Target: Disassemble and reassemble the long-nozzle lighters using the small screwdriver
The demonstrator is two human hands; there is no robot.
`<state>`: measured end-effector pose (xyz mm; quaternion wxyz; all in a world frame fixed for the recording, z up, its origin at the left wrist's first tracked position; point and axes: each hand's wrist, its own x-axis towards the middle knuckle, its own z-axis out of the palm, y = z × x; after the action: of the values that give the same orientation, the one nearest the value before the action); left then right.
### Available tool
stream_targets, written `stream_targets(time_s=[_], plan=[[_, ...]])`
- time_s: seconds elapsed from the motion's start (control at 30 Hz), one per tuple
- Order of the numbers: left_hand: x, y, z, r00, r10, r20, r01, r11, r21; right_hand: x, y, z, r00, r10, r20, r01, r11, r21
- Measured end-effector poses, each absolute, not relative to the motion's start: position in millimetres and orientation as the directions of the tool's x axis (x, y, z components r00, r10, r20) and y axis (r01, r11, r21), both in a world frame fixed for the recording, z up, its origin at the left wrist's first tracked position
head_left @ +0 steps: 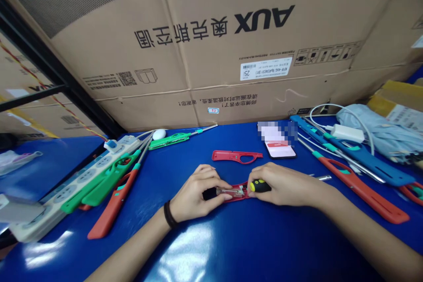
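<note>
Both hands meet over an opened red lighter casing (235, 198) lying on the blue table. My left hand (197, 190) pinches its left end, thumb and forefinger about a clear inner part (233, 191), probably the fuel tank. In my right hand (280, 183) is a screwdriver (258, 186) with a yellow and black handle; its tip is hidden by the fingers. The loose other casing half (226, 155), red with a trigger opening, lies just beyond them. A metal tube (322, 178) sticks out behind my right wrist.
Green stick lighters (105, 180) and a red one (114, 207) lie against a power strip (74, 185) at left. Another green lighter (170, 140) lies farther back. At right are a phone (279, 143), a red lighter (363, 189) and blue lighters (370, 158). A large cardboard box (198, 70) stands behind.
</note>
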<state>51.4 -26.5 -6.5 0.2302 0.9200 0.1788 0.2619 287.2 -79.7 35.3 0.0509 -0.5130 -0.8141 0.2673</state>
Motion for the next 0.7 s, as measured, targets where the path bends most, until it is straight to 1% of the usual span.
stream_targets(time_s=[0.13, 0.3, 0.47, 0.7], plan=[[52.3, -27.9, -8.1, 0.794, 0.440, 0.418, 0.191, -0.835, 0.517, 286.6, -81.3, 34.9, -0.471, 0.865, -0.173, 0.799, 0.336, -0.498], [53.3, -29.8, -6.1, 0.795, 0.421, 0.436, 0.184, -0.853, 0.488, 288.6, -81.1, 32.0, -0.476, 0.868, -0.140, 0.788, 0.350, -0.507], [53.3, -30.7, -4.1, 0.796, 0.387, 0.466, 0.191, -0.890, 0.414, 290.1, -81.5, 28.1, -0.464, 0.877, -0.123, 0.797, 0.352, -0.491], [54.7, -32.2, -4.6, 0.792, 0.332, 0.512, 0.184, -0.930, 0.317, 290.4, -82.4, 27.0, -0.457, 0.881, -0.125, 0.792, 0.339, -0.508]])
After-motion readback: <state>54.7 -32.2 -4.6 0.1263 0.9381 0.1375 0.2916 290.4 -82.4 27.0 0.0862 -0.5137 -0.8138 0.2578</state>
